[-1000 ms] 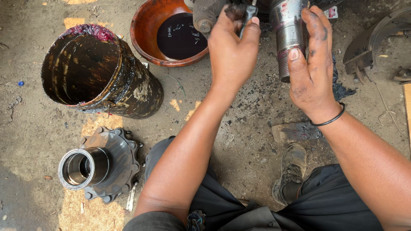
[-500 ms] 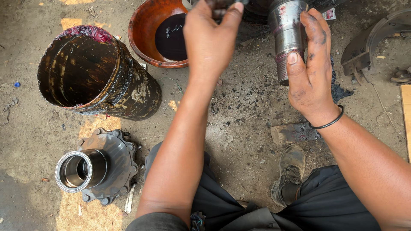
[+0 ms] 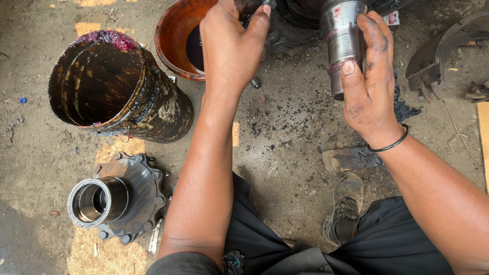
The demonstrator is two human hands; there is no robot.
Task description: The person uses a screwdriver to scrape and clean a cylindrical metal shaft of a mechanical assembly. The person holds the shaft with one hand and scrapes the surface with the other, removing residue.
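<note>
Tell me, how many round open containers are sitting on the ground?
2: a grimy dark drum lying tilted at the upper left, and an orange basin beside it, partly behind the left hand. More could be hidden above the picture's edge.
</note>
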